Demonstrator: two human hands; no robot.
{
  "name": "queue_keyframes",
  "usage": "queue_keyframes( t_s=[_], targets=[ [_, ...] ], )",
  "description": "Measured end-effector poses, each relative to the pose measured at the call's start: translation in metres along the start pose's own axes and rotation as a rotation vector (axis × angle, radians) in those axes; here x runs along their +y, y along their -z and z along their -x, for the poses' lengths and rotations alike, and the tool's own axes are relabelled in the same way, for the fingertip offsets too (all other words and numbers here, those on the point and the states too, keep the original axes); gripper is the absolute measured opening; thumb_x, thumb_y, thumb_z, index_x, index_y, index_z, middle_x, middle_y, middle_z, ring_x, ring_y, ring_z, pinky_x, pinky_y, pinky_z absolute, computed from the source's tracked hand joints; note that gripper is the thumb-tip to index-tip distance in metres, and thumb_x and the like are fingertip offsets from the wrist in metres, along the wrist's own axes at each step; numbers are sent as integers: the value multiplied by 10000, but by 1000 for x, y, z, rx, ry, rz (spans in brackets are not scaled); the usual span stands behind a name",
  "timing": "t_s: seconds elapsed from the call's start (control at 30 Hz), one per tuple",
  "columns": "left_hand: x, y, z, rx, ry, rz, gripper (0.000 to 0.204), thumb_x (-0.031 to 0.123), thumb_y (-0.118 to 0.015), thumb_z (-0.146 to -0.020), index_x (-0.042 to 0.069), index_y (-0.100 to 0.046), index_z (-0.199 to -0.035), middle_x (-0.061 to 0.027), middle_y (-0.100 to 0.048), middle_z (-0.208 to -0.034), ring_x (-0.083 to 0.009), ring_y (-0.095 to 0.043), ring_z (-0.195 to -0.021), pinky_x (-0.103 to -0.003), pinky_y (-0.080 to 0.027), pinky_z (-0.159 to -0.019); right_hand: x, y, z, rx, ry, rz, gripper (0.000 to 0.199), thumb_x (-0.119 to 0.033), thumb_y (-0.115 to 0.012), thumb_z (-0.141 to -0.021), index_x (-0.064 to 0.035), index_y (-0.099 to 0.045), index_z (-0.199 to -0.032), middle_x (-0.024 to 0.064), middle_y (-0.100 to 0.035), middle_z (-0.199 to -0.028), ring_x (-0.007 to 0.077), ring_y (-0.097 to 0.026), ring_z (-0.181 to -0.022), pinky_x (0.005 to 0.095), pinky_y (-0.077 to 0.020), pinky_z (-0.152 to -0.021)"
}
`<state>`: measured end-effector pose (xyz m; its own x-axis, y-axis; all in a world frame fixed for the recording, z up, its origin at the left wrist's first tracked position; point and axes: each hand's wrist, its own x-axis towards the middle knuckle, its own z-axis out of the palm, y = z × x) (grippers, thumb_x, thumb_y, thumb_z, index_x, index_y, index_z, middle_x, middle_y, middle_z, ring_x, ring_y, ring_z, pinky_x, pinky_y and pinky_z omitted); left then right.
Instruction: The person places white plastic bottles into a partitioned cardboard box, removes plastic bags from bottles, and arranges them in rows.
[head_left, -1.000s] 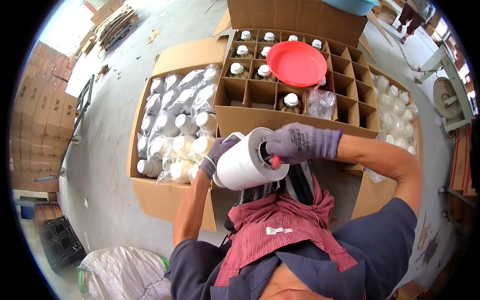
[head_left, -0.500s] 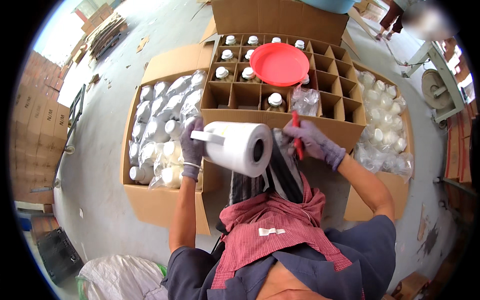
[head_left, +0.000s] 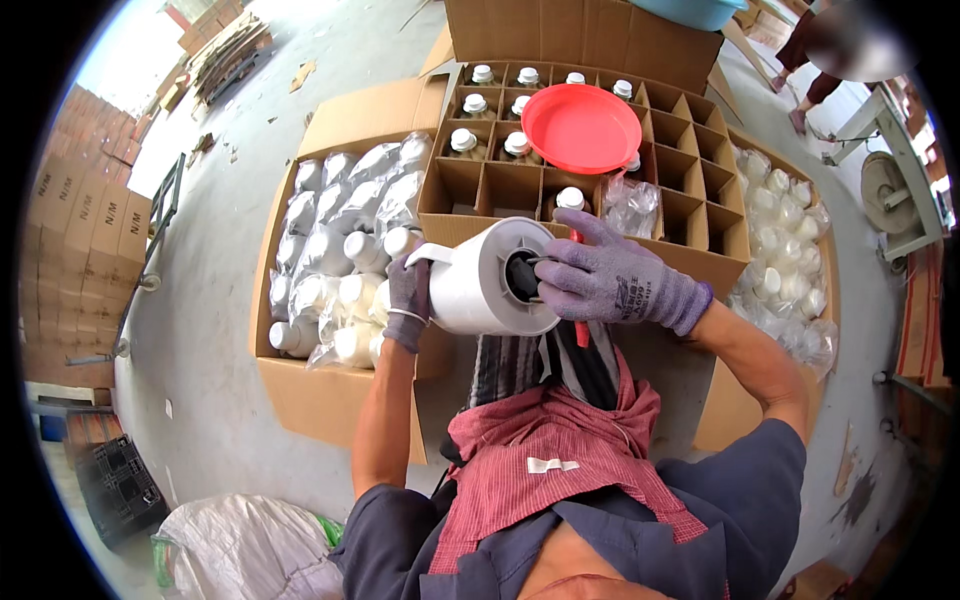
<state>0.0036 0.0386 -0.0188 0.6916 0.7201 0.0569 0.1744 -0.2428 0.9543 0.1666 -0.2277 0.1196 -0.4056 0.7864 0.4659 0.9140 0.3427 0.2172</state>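
Observation:
A white jug (head_left: 468, 285) with a side handle lies tilted on its side above my lap. My gloved left hand (head_left: 405, 300) is closed round its handle. The jug's round end faces right, with a dark opening (head_left: 521, 275) at its centre. My gloved right hand (head_left: 622, 283) has its bent fingers at that opening. A red-handled tool (head_left: 582, 333) is held in the right hand, sticking out above and below the fingers. Its working end is hidden, so I cannot tell its kind.
Ahead, a divided carton (head_left: 600, 245) holds several white-capped bottles, with a red basin (head_left: 582, 128) on top. An open box (head_left: 325, 385) of bagged white bottles stands left, another box (head_left: 828, 262) right. A person's legs (head_left: 812, 95) show at far right.
My right hand has moved left and nearer, bringing its fingers to the jug's opening. The jug's end has turned more toward me, and the whole view has shifted slightly.

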Motion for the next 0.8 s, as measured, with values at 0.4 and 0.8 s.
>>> queue_keyframes(
  t_s=[0.4,0.8],
  targets=[
    [7,-5,11,57,2,-157,440,319,-518,-970,-75,-675,-852,-214,-668,-721,-228,-598,-606,-398,-452,-592,3,-28,6,-193,-442,-606,210,-164,-645,-816,-97,-573,-1001,116,-620,-917,300,-642,-890,381,-515,-791],
    [74,-3,13,-56,-737,-233,160,141,-579,-850,30,-676,-913,-104,-709,-943,-282,-666,-967,-478,-361,-1080,54,-7,49,-154,-1222,-864,181,-158,-602,-904,-14,-562,-1007,87,-593,-878,169,-585,-778,337,-485,-690]
  ],
)
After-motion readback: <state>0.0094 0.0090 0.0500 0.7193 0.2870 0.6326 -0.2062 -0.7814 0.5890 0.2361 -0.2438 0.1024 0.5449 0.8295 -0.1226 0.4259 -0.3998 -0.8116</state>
